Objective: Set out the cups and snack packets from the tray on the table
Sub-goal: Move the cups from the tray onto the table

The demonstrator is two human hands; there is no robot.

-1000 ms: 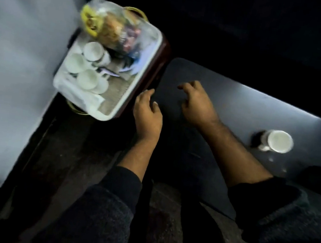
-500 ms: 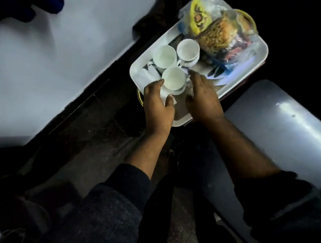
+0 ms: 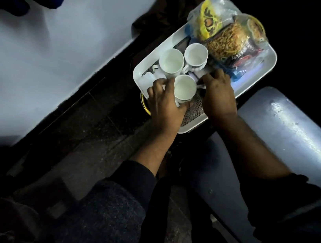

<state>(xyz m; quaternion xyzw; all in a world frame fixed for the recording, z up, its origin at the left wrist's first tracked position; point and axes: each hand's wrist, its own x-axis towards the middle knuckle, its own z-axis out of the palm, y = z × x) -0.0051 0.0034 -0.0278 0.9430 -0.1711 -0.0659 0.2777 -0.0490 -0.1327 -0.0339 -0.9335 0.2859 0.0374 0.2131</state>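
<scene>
3 white cups (image 3: 184, 88) and the snack packets (image 3: 227, 36) sit on the tray (image 3: 268, 60), none visible on the table (image 3: 290, 127); left hand (image 3: 165, 107) grips the nearest cup, right hand (image 3: 218, 96) apparently pinches its handle.

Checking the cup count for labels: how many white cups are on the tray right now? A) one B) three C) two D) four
B: three white cups stand clustered at the near-left end of the tray, the nearest one gripped by the left hand.
</scene>
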